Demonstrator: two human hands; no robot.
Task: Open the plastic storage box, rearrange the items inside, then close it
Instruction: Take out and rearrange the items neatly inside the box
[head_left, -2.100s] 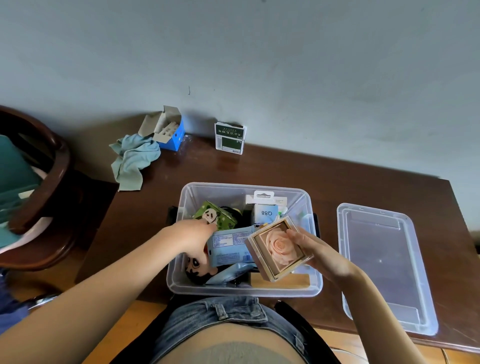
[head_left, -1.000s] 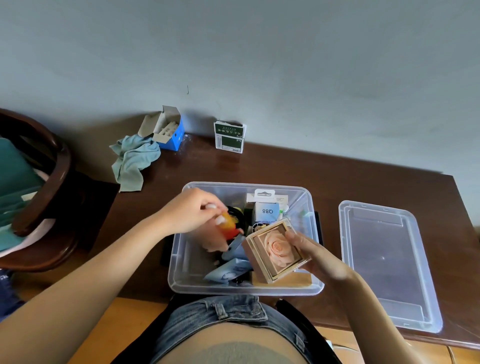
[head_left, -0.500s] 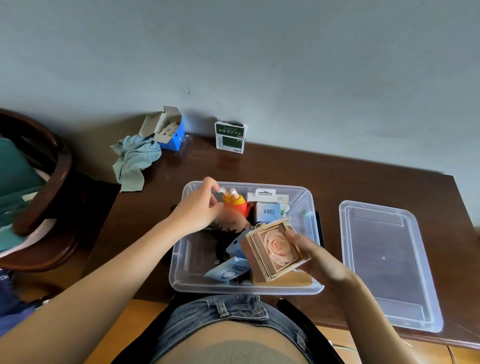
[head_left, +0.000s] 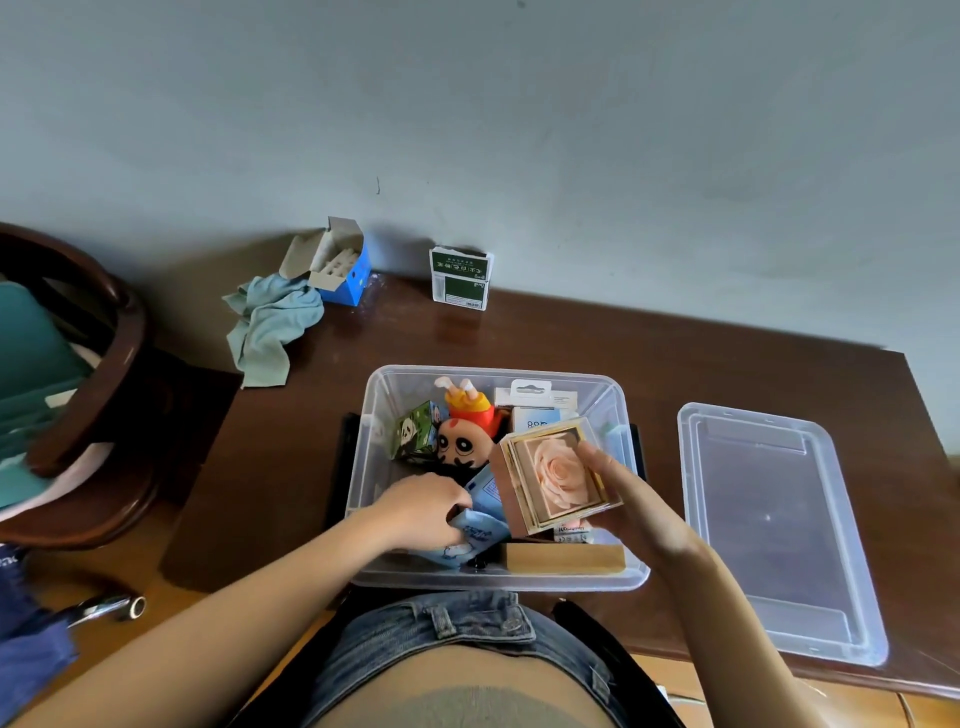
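From the head camera, a dark brown wooden worktop (head_left: 597, 338) stands against a pale grey-blue wall (head_left: 519, 130). At its back edge lie a crumpled teal cloth (head_left: 270, 325), an opened blue carton (head_left: 343, 270) and a green-and-white pack (head_left: 460, 280). A dark wooden chair (head_left: 104, 374) stands to the left.

The clear plastic storage box (head_left: 374, 431) sits open at the near edge of the worktop, its lid (head_left: 774, 525) lying flat just to the right. Inside are a plush doll (head_left: 465, 431) set upside down at the back, a green panda box (head_left: 415, 431) beside it, a white boxed item (head_left: 535, 400), and a wooden block (head_left: 563, 558) at the front.

The left hand (head_left: 421, 512) is down in the box, fingers curled round a light blue packet (head_left: 472, 538). The right hand (head_left: 628, 509) holds a rose box (head_left: 553, 475) tilted above the box's right side.

Half a second earlier the left hand held the doll at the back wall; it has since let go and dropped to the front.
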